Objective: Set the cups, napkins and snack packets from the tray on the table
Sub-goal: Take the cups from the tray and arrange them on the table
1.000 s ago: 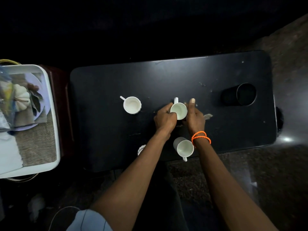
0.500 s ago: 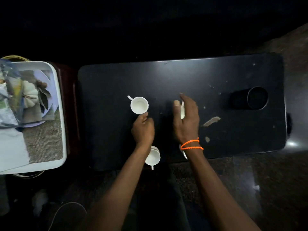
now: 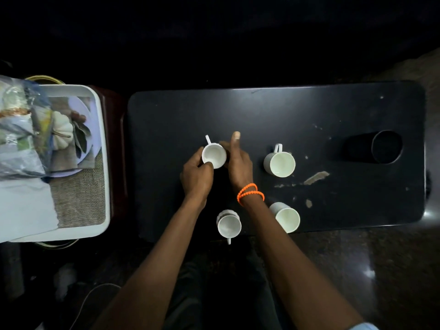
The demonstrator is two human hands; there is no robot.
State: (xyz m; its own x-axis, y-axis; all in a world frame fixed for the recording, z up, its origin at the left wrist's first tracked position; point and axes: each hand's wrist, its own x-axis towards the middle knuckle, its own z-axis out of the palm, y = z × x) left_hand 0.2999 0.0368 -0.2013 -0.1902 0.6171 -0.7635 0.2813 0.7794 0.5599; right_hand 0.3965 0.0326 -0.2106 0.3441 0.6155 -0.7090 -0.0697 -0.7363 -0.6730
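Observation:
Several white cups stand on the black table (image 3: 273,108). My left hand (image 3: 196,175) and my right hand (image 3: 238,160) both clasp the far left cup (image 3: 213,155), one on each side, its handle pointing away from me. Another cup (image 3: 279,163) stands to the right of it. Two more cups (image 3: 229,225) (image 3: 287,217) sit near the table's front edge. Left of the table, the white tray (image 3: 101,139) holds snack packets (image 3: 21,129) and a white napkin (image 3: 26,210).
A dark cup holder hole (image 3: 387,146) is sunk into the table's right end. Pale scuffs (image 3: 316,177) mark the surface near it. The tray lies on a woven mat over a dark red stand. The floor around is dark.
Both hands left the middle cup and moved left. They now clasp the far left cup. The view has shifted left.

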